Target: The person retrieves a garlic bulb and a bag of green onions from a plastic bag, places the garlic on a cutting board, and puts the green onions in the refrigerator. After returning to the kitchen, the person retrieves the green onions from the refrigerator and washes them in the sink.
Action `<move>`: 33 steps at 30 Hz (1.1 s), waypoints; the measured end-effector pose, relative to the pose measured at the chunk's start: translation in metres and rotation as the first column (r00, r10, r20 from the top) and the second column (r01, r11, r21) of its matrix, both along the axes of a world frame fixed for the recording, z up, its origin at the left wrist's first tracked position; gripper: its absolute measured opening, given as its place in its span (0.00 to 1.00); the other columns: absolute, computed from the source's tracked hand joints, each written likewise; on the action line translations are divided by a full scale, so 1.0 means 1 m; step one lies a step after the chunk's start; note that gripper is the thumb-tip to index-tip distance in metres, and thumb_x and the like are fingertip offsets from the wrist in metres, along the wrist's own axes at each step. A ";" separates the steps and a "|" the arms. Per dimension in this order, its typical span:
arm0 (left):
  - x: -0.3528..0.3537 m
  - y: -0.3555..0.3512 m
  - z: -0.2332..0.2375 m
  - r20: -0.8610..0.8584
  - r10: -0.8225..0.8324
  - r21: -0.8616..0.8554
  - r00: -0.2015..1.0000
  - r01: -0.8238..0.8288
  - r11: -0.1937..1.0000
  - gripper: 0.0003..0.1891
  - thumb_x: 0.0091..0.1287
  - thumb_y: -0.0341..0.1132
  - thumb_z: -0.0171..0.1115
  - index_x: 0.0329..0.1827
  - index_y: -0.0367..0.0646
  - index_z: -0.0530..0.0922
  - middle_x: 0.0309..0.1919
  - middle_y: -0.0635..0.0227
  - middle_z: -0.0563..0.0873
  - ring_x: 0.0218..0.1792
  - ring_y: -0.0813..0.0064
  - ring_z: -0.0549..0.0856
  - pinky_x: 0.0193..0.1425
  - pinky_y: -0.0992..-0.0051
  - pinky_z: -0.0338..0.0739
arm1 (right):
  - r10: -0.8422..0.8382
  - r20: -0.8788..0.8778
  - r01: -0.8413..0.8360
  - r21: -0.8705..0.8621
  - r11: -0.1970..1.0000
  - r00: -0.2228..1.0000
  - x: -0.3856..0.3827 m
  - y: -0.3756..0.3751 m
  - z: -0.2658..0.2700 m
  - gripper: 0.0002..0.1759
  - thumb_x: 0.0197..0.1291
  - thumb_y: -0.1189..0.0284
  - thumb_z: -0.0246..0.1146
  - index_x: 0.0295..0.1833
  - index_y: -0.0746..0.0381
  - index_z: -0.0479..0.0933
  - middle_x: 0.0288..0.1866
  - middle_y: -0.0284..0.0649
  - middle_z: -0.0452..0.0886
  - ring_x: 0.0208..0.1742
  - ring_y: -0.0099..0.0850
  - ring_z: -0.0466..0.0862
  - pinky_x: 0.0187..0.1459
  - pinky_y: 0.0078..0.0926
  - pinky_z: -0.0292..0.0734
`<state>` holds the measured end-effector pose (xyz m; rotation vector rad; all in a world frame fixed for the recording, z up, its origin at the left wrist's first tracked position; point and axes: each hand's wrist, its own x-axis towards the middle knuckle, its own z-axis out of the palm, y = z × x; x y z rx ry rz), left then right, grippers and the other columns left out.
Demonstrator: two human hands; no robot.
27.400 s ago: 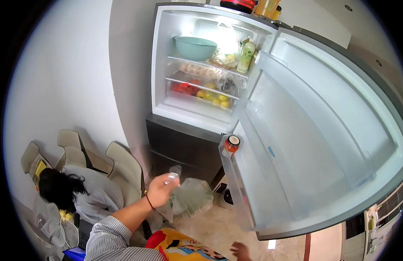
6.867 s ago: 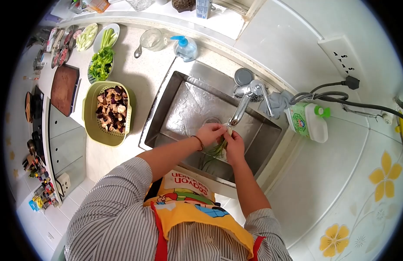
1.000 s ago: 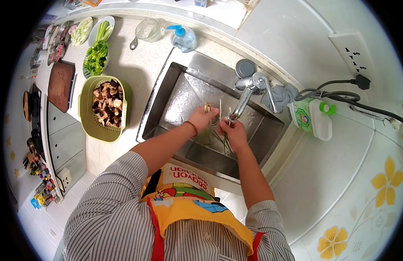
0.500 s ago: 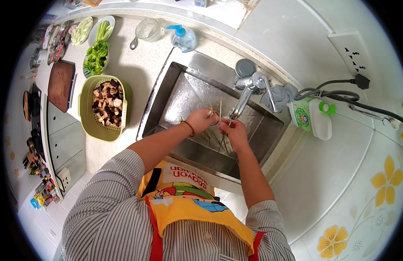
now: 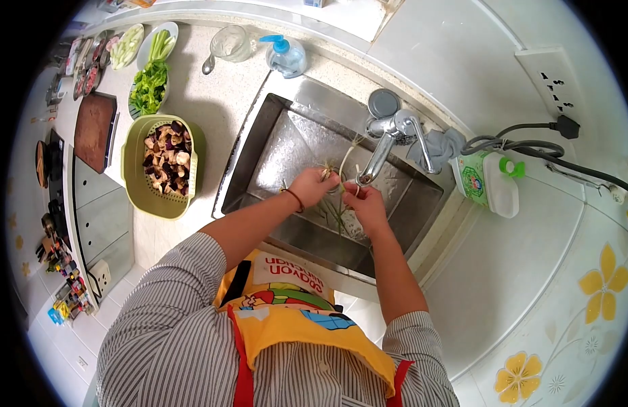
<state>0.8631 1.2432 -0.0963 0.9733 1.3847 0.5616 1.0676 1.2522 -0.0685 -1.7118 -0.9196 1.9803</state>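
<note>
Over the steel sink (image 5: 263,152), my left hand (image 5: 311,186) is closed round thin scallions (image 5: 336,218), their pale root ends poking up past the fingers and green leaves hanging below. Close beside it, my right hand (image 5: 368,207) pinches a pale scallion stalk between thumb and fingers. One long stalk (image 5: 348,153) curves up between the hands towards the faucet, its rooty tip at the top. The faucet spout (image 5: 375,163) ends just above my right fingertips.
Left of the sink stands a green colander (image 5: 158,206) of cut mushroom-like pieces (image 5: 168,159). Behind it are plates of leafy greens (image 5: 149,88), a glass bowl (image 5: 230,45) and a soap dispenser (image 5: 285,60). A white jug (image 5: 491,186) and grey cloth (image 5: 437,149) sit at right.
A long scallion stalk now arcs higher and further right between the hands, its tip near the faucet base. Both hands stay in nearly the same place.
</note>
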 end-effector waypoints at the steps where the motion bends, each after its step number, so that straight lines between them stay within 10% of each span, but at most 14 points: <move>1: 0.000 -0.001 -0.001 -0.025 -0.017 0.034 1.000 0.018 0.999 0.12 0.74 0.40 0.66 0.41 0.39 0.85 0.30 0.73 0.87 0.34 0.84 0.81 0.43 0.75 0.78 | 0.000 -0.001 0.000 -0.001 1.000 1.000 0.000 0.000 0.000 0.15 0.61 0.79 0.70 0.54 0.68 0.81 0.41 0.36 0.86 0.38 0.23 0.84 0.44 0.23 0.80; 22: 0.003 -0.006 0.005 0.046 0.006 -0.094 0.999 -0.002 0.996 0.10 0.70 0.38 0.69 0.39 0.39 0.87 0.31 0.74 0.89 0.35 0.86 0.83 0.42 0.78 0.79 | 0.072 0.081 -0.081 0.113 0.990 0.994 -0.012 -0.003 0.007 0.14 0.64 0.72 0.72 0.51 0.67 0.82 0.39 0.39 0.87 0.37 0.24 0.87 0.40 0.22 0.82; 33: 0.018 0.011 -0.003 -0.087 0.127 -0.065 0.988 -0.133 0.989 0.18 0.73 0.48 0.65 0.42 0.39 0.86 0.32 0.71 0.88 0.33 0.79 0.84 0.42 0.73 0.79 | 0.164 0.022 -0.166 0.157 0.974 0.986 -0.006 -0.021 -0.017 0.13 0.76 0.67 0.56 0.51 0.66 0.79 0.30 0.34 0.81 0.30 0.23 0.80 0.36 0.26 0.76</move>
